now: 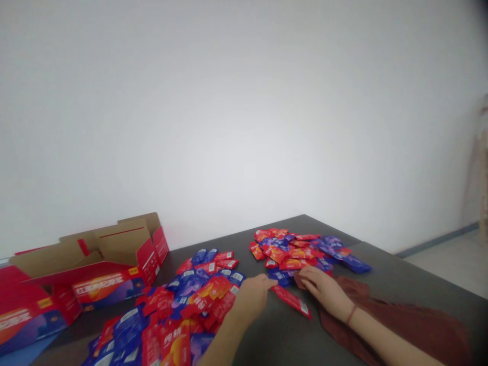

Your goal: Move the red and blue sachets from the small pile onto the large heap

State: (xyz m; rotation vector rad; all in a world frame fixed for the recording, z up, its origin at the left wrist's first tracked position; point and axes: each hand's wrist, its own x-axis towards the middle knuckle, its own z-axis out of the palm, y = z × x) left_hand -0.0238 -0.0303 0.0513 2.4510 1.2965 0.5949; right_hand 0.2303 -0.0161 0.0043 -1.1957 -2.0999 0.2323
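My left hand (252,294) is closed, with its fingertips pinched at the upper end of a red sachet (293,301) that lies slanted on the dark table. To the right of it, my right hand (324,288) has its fingers curled on a bunched corner of a brown cloth (396,323). The rest of the cloth spreads under and beyond my right wrist. Just ahead of both hands is a pile of red and blue sachets (292,251). A larger heap of sachets (190,300) lies left of my left hand.
Open red cardboard boxes (110,287) with brown insides stand at the left, by the white wall (244,127). The dark table (274,335) has its far corner near the wall. Pale floor (450,259) shows beyond its right edge.
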